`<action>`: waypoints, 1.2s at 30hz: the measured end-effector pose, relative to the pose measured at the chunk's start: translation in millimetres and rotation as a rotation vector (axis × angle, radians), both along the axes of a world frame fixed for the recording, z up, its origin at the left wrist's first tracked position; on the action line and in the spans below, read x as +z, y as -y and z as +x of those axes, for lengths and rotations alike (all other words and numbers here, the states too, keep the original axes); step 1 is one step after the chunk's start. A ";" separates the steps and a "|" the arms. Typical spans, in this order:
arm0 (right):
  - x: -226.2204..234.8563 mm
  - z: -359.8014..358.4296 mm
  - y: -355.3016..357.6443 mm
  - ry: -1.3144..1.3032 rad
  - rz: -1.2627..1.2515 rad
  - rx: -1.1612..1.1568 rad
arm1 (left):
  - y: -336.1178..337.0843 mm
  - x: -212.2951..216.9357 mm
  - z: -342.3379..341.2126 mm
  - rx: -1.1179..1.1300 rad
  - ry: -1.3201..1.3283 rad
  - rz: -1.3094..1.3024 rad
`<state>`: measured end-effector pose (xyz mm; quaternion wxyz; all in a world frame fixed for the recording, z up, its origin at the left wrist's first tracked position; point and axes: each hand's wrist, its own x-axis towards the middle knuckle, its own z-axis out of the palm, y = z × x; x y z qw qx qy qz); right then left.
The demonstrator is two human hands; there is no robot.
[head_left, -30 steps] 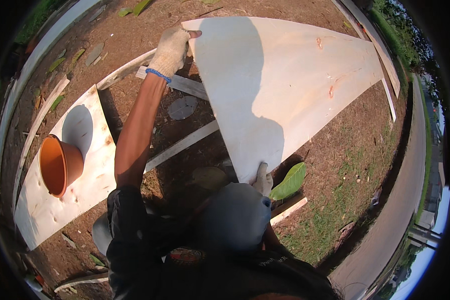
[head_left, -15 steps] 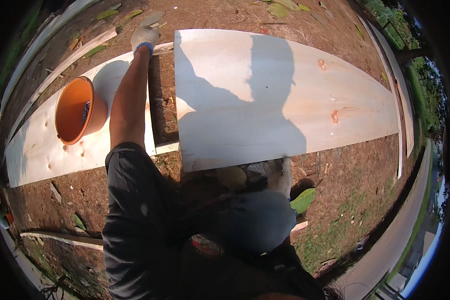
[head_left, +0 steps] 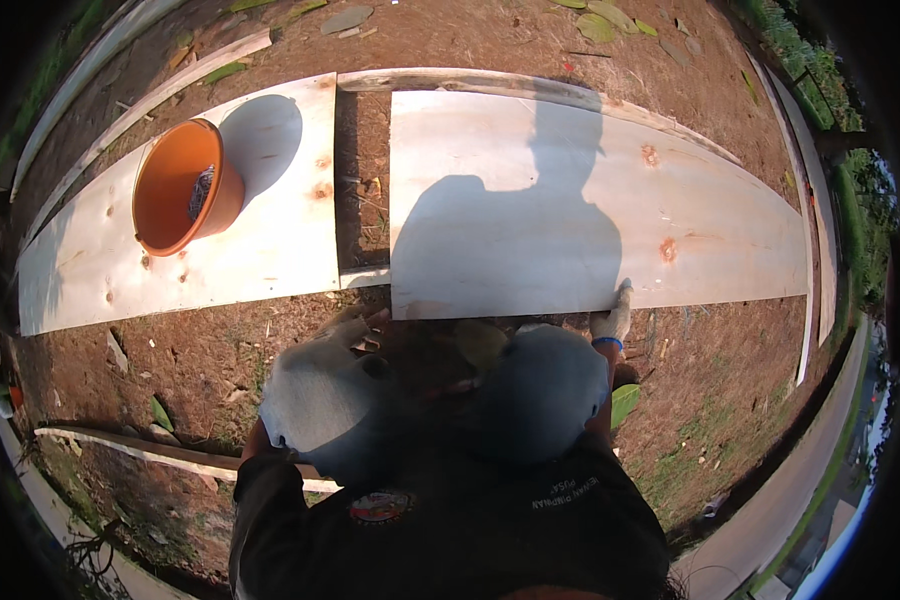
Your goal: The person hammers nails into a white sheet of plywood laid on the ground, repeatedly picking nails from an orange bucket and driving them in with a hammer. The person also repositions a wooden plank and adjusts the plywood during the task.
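Note:
A pale plywood sheet [head_left: 710,240] lies right of centre over a wooden frame, my shadow across it. My right hand [head_left: 612,318], in a light work glove, grips its near edge with the thumb on top; the fingers below are hidden. Near the sheet's front left corner is my gloved left hand [head_left: 346,328], partly behind my knee. Its fingers look spread and hold nothing visible. A second plywood sheet [head_left: 280,225] lies to the left, with a gap between the two. On it an orange bucket [head_left: 232,195] stands tilted-looking, something like nails inside.
Along the far side runs a timber rail [head_left: 450,80], and a short crosspiece [head_left: 366,278] bridges the gap. A loose wooden strip [head_left: 140,448] lies at lower left. Long boards [head_left: 795,190] border the right. Leaves [head_left: 625,403] are scattered over the soil.
My left hand has come back from the far rail to the near side. The right-hand sheet has shifted slightly right and nearer, uncovering the far rail. My right hand now shows at its near edge.

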<state>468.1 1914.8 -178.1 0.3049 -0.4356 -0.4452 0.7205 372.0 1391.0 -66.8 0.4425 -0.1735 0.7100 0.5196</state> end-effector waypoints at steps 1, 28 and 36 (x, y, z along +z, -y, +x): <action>16.6 -10.5 8.7 0.033 -0.055 -0.059 | -15.8 -0.1 1.9 0.003 -0.036 0.043; 73.8 -47.2 74.0 -0.012 -0.058 -0.074 | -37.5 -40.7 21.3 0.855 -0.180 0.268; 76.2 -62.3 52.2 -0.128 -0.153 -0.212 | -8.2 -127.0 24.3 0.966 -0.181 0.454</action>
